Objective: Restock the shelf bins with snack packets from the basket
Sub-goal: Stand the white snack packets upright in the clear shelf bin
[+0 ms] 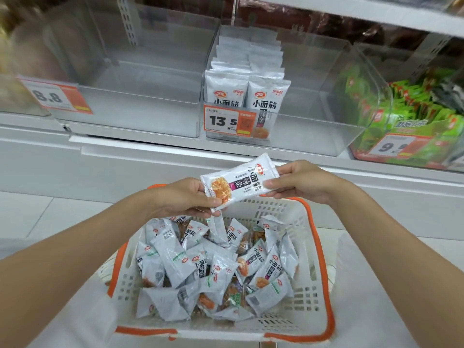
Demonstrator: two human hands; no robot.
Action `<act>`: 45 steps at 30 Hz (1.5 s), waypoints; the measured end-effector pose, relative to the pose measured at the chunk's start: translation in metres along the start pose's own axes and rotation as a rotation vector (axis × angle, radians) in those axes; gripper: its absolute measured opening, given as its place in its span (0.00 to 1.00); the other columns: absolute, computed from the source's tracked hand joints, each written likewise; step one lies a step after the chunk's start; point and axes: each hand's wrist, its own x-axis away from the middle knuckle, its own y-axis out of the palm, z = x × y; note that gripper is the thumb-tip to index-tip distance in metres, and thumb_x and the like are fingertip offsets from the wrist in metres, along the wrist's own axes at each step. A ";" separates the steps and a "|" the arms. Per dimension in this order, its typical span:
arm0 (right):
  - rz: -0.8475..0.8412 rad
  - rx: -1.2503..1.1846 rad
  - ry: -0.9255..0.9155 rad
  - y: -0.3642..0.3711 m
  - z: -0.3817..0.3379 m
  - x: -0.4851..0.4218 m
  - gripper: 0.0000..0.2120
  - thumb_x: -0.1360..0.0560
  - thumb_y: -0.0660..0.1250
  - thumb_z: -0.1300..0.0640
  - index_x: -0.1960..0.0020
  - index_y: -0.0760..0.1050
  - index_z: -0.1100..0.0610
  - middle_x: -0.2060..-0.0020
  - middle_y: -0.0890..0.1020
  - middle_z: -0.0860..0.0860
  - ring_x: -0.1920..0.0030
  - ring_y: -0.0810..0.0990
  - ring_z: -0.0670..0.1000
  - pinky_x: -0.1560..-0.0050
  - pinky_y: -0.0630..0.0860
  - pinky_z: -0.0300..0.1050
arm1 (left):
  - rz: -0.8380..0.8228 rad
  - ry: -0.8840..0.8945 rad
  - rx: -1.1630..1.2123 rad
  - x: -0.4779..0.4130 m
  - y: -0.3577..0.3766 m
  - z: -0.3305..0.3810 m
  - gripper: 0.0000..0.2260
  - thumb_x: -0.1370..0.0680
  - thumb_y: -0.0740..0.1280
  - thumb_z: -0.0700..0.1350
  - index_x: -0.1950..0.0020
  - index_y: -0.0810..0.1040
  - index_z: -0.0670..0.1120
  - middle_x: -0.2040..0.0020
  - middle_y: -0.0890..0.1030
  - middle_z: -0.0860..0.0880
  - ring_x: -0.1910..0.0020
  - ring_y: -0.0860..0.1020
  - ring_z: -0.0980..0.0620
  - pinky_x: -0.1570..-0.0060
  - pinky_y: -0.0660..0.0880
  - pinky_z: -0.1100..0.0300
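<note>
- Store shelf [150, 149], white, with clear plastic bins in a row along it.
- Middle bin [313, 96]: white stocked packets [246, 94] stand upright in two rows at its left side, behind a 13.5 price tag [229, 120].
- Bin to its right: green packets [401, 109].
- Basket [301, 310], white with orange handles, sits below the hands and holds a loose pile of packets [175, 262].
- Held packet [241, 182]: in the air above the basket's far edge, tilted, print up.
- Left hand [185, 197]: thumb on top, fingers under, pinching the packet's lower-left end.
- Right hand [301, 182]: pinching the upper-right end the same way.
</note>
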 end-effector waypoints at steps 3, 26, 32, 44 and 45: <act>0.047 -0.043 -0.035 0.006 -0.009 0.006 0.13 0.28 0.72 0.66 0.44 0.81 0.63 0.51 0.85 0.59 0.59 0.85 0.50 0.57 0.82 0.38 | 0.011 0.031 0.079 -0.002 0.002 -0.003 0.17 0.32 0.73 0.43 0.45 0.79 0.41 0.52 0.86 0.46 0.51 0.84 0.52 0.48 0.79 0.61; 0.713 0.270 -0.719 -0.035 -0.128 -0.003 0.13 0.28 0.74 0.61 0.46 0.76 0.54 0.55 0.85 0.51 0.54 0.84 0.51 0.49 0.81 0.54 | 0.606 0.872 -0.504 -0.004 0.003 0.188 0.24 0.26 0.74 0.49 0.32 0.73 0.53 0.44 0.80 0.57 0.63 0.76 0.65 0.54 0.74 0.66; 0.717 0.349 -0.704 -0.032 -0.121 -0.017 0.10 0.28 0.74 0.61 0.52 0.76 0.51 0.57 0.84 0.48 0.56 0.84 0.48 0.50 0.81 0.50 | 0.548 0.850 -0.692 -0.019 0.002 0.211 0.16 0.25 0.73 0.46 0.38 0.78 0.50 0.49 0.81 0.54 0.60 0.79 0.62 0.60 0.76 0.69; 0.672 0.531 -0.573 -0.014 -0.093 -0.038 0.10 0.28 0.72 0.59 0.47 0.78 0.57 0.61 0.83 0.52 0.58 0.81 0.52 0.59 0.75 0.43 | 0.670 0.665 -1.306 -0.034 -0.005 0.196 0.15 0.27 0.73 0.52 0.43 0.80 0.49 0.52 0.82 0.51 0.51 0.77 0.49 0.58 0.70 0.56; 0.683 0.482 -0.578 -0.013 -0.092 -0.036 0.11 0.28 0.72 0.58 0.46 0.77 0.56 0.61 0.82 0.50 0.59 0.80 0.50 0.59 0.75 0.43 | 0.680 0.679 -1.306 -0.034 -0.005 0.195 0.15 0.27 0.73 0.53 0.42 0.79 0.49 0.51 0.82 0.51 0.50 0.76 0.49 0.57 0.70 0.56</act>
